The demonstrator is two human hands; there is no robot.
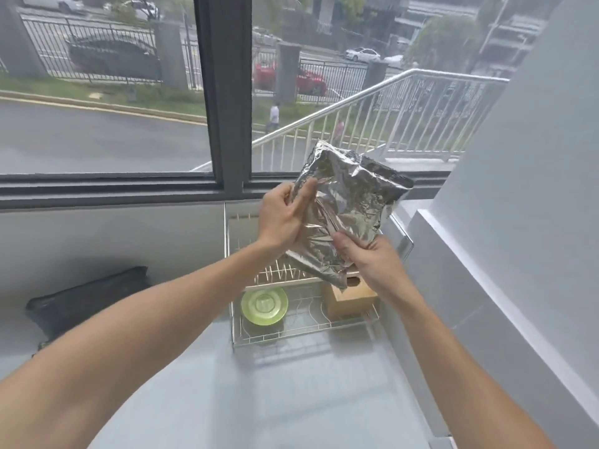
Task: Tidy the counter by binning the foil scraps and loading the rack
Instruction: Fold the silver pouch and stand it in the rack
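A crumpled sheet of silver foil [346, 202] is held up in the air over the wire dish rack [291, 335]. My left hand [282, 218] grips its upper left edge. My right hand [369, 260] pinches its lower right edge. The rack stands on the grey counter below the window. In the rack's lower tier lies a green plate [264, 306], with a wooden box [351, 298] to its right. The foil hides part of the rack's upper tier.
A black bag [87, 303] lies on the counter at the left against the wall. A white wall ledge [486, 270] runs along the right side. The grey counter [259, 400] stretches toward me in front of the rack. A window frame [223, 92] stands behind.
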